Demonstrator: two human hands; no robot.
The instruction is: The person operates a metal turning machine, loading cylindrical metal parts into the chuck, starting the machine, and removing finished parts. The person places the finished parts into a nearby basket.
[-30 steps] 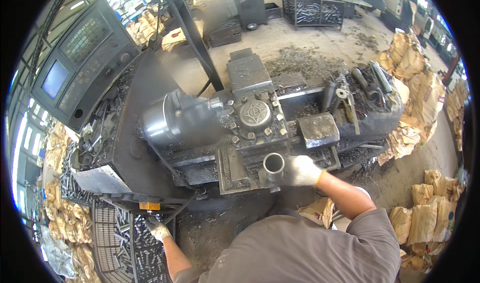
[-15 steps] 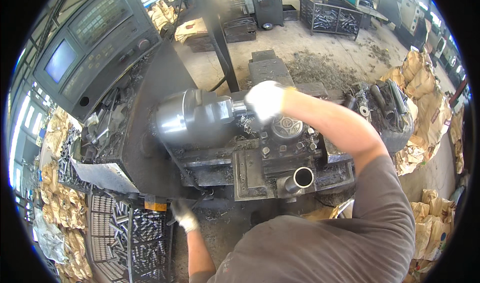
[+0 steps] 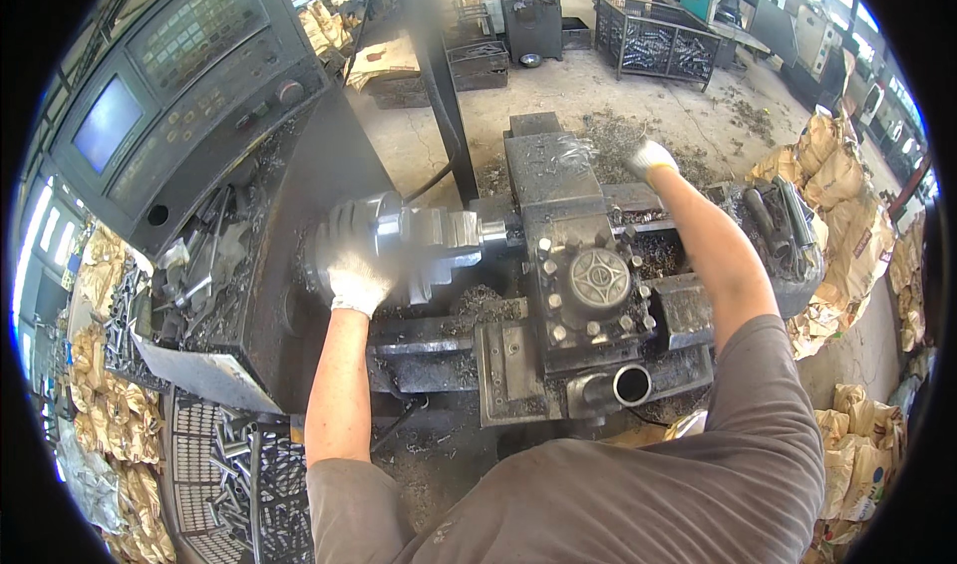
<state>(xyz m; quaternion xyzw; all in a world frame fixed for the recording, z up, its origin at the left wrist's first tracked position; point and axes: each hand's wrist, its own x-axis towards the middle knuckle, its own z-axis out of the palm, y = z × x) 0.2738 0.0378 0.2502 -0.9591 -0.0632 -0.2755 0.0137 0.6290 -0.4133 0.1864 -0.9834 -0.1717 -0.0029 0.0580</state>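
I stand over a metal lathe. My left hand, in a white glove, lies on the round steel chuck, fingers curled over its near side; the chuck looks blurred. My right hand, also gloved, reaches past the far side of the square tool post, above the carriage top. A blurred shiny bit sits just left of it; whether that hand grips anything is unclear. A short steel tube lies with its open end up at the carriage's near edge.
The control panel with screen is at upper left. A crate of metal rods stands at lower left, with paper sacks at right. A wire cage of parts stands far back, and swarf litters the machine bed and floor.
My left hand rose from beside the lower-left crate onto the chuck. My right hand left the chuck and moved right, beyond the tool post. My head moved closer.
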